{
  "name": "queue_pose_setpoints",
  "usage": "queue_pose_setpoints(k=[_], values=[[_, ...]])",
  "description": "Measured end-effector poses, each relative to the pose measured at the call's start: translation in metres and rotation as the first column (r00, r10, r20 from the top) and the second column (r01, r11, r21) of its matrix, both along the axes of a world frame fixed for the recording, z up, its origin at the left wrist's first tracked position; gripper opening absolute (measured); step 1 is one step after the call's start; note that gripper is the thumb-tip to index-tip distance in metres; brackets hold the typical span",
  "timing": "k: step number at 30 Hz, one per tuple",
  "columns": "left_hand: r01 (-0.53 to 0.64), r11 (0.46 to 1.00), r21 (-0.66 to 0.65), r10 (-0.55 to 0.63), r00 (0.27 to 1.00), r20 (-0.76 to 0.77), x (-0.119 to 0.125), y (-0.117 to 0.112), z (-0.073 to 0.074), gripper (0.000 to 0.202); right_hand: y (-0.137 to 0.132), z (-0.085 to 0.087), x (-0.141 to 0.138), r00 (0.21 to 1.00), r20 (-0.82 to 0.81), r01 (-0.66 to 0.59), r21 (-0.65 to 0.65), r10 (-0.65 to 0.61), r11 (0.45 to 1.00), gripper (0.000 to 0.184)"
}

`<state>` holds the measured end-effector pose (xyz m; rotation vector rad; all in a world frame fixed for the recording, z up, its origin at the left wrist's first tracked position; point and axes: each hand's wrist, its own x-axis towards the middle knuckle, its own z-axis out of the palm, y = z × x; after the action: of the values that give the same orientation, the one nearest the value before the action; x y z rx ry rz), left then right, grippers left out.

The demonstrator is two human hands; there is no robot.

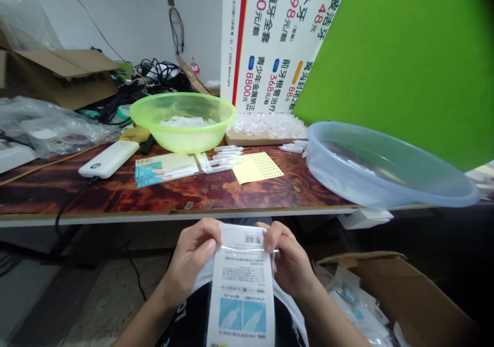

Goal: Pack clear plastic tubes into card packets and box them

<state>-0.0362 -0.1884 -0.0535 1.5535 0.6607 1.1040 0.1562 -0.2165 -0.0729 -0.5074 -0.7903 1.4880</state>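
Below the table's front edge I hold a clear plastic packet (242, 285) with a white printed card inside, a barcode at its top and blue pictures lower down. My left hand (192, 257) pinches its top left corner. My right hand (287, 259) pinches the top right corner. Both hands are closed on the packet over my lap. On the table above lie a stack of similar printed cards (164, 168), several small clear tubes (222, 159) and a yellow sticker sheet (257, 167).
A green basin (182, 118) holding white pieces stands at the table's middle, a blue basin (380, 167) at the right. A white power bank (109, 159) lies at left, with cables, plastic bags and a cardboard box behind. An open carton (389, 295) of packets sits at lower right.
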Motion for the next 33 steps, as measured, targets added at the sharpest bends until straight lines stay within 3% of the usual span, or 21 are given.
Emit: queue_pose_setpoints(k=[5, 8, 12, 14, 18, 20, 25, 27, 30, 33], values=[[0.023, 0.991, -0.132, -0.028, 0.999, -0.035, 0.005, -0.012, 0.006, 0.015, -0.006, 0.004, 0.004, 1.0, 0.003, 0.026, -0.043, -0.026, 0.999, 0.016], [0.002, 0.975, -0.222, -0.014, 0.998, -0.053, 0.007, -0.018, 0.008, 0.016, -0.013, 0.012, -0.003, 0.991, 0.112, 0.077, -0.069, -0.068, 0.995, 0.045], [-0.077, 0.972, -0.224, 0.052, 0.992, -0.116, 0.008, -0.022, 0.009, 0.019, -0.021, 0.023, -0.017, 0.901, 0.379, 0.279, -0.131, -0.212, 0.951, 0.083], [-0.08, 0.967, -0.241, 0.055, 0.993, -0.105, 0.007, -0.023, 0.008, 0.021, -0.023, 0.026, -0.02, 0.907, 0.359, 0.289, -0.149, -0.221, 0.946, 0.08], [-0.044, 0.958, -0.282, 0.039, 0.999, -0.025, 0.007, -0.024, 0.008, 0.023, -0.025, 0.028, -0.017, 0.948, 0.154, 0.303, -0.161, -0.279, 0.939, 0.052], [-0.033, 0.958, -0.285, 0.041, 0.999, 0.02, 0.009, -0.024, 0.01, 0.022, -0.027, 0.029, -0.016, 0.947, 0.139, 0.311, -0.186, -0.289, 0.932, 0.045], [-0.004, 0.965, -0.261, 0.052, 0.982, 0.179, 0.013, -0.023, 0.012, 0.04, -0.033, 0.038, -0.018, 0.935, 0.297, 0.263, -0.219, -0.193, 0.94, 0.072], [0.045, 0.958, -0.283, 0.017, 0.977, 0.213, 0.011, -0.022, 0.011, 0.037, -0.034, 0.041, -0.016, 0.927, 0.327, 0.269, -0.239, -0.183, 0.933, 0.074], [0.166, 0.908, -0.385, -0.106, 0.98, 0.17, 0.006, -0.02, 0.009, 0.016, -0.032, 0.036, -0.012, 0.921, 0.337, 0.281, -0.22, -0.198, 0.934, 0.074], [0.267, 0.854, -0.447, -0.208, 0.962, 0.177, 0.004, -0.02, 0.007, 0.022, -0.027, 0.023, -0.009, 0.89, 0.393, 0.283, -0.082, -0.23, 0.956, 0.069]])
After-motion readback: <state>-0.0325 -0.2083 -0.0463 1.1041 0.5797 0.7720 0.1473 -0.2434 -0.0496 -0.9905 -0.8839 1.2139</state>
